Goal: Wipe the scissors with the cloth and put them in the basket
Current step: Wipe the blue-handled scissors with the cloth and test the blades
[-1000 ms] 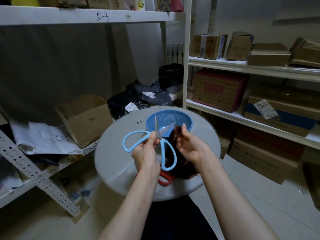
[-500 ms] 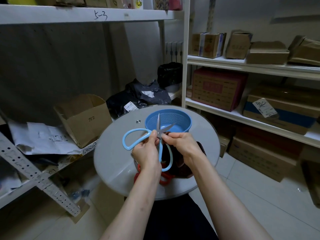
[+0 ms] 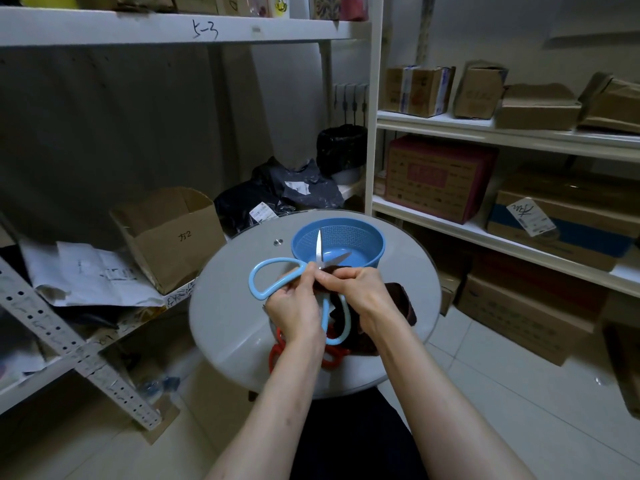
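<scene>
Storeroom shelves [image 3: 450,124] flank a round grey counter [image 3: 235,317] at frame centre, where the left grip [image 3: 294,310] clasps blue-handled scissors [image 3: 318,247], blades apart before the blue basket [image 3: 349,233], and the right grip [image 3: 360,289] pinches a dark cloth [image 3: 401,299] against one blade.

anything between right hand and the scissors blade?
Yes: the dark cloth, which the right hand pinches round the lower blade of the blue scissors. Head view shows it.
</scene>
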